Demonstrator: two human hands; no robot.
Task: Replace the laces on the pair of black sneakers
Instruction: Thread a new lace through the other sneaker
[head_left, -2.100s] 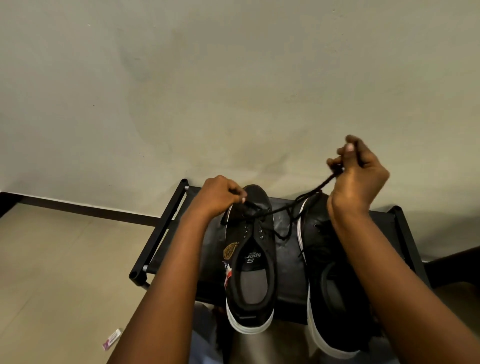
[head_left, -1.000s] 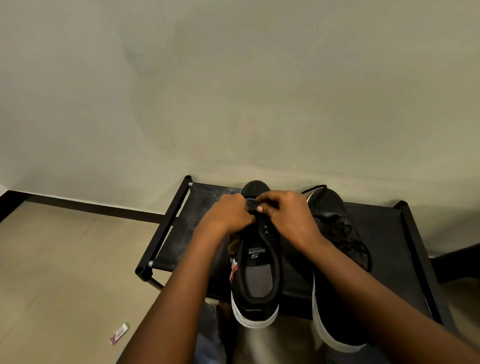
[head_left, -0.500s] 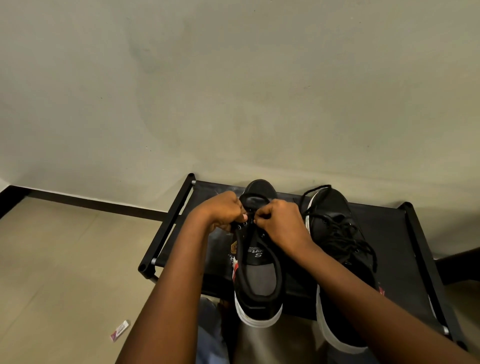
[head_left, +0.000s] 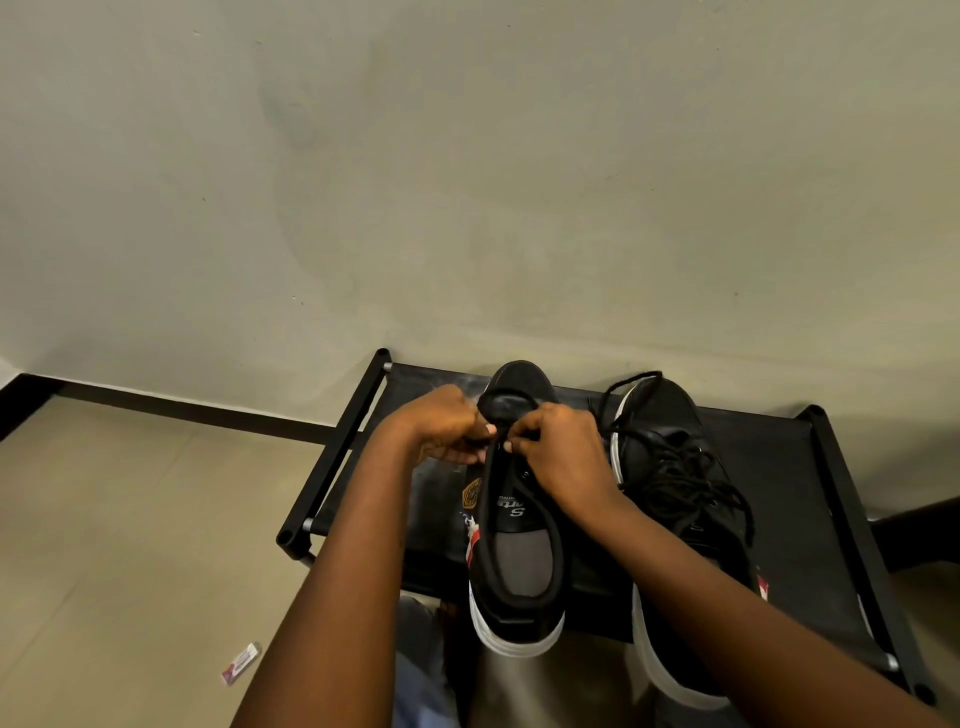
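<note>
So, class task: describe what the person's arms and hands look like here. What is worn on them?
Both forearms are bare to the frame's lower edge: no sleeves, watch, bracelets or gloves show. The left hand and right hand carry no rings that can be seen. Fingernails look short, pale and unpainted. Blue fabric, probably trousers, shows below between the arms.

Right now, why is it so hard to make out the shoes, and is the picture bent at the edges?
Head view: dim, warm lighting; the black sneakers merge with the black rack, and the loose laces barely stand out. Head view: wide-angle distortion curves the skirting line. Both hands stay reasonably sharp, without glare.
</note>
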